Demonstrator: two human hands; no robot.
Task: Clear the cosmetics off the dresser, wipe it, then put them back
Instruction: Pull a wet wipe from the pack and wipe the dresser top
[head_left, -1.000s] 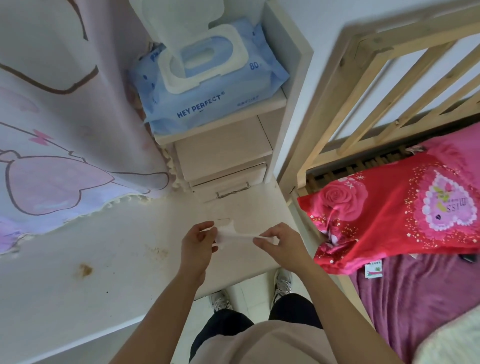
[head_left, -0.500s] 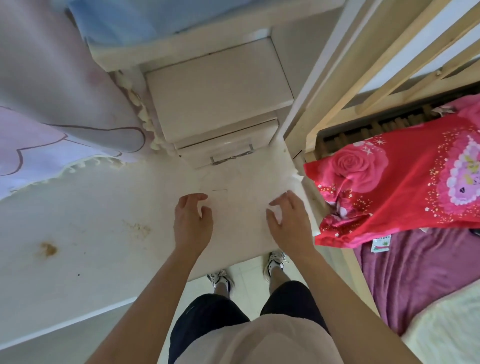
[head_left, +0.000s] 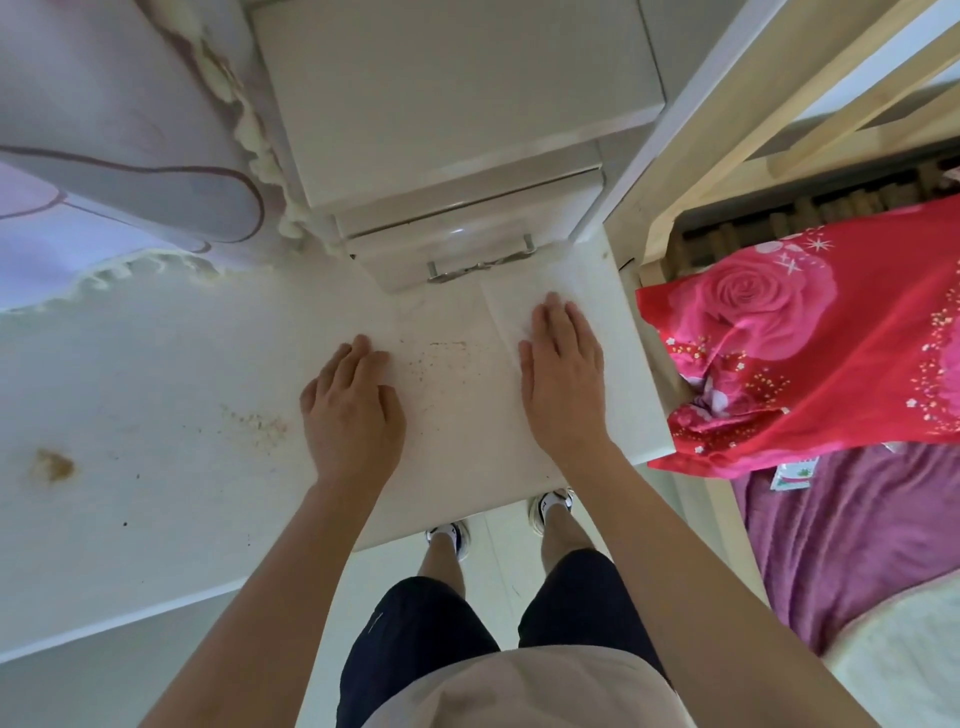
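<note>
The white dresser top is bare of cosmetics and shows brown stains and specks. A white wet wipe lies spread flat on its right end. My right hand presses flat on the wipe with straight fingers. My left hand rests flat on the bare dresser top to the left of the wipe, fingers straight.
A small white drawer unit with a metal handle stands at the back of the top. A pale printed curtain hangs at the left. On the right are a wooden bed frame, red bedding and a purple blanket.
The wipe, held stretched between both hands a second ago, now lies spread on the dresser's right end under my right hand. My left hand let go of it. The view tilted down.
</note>
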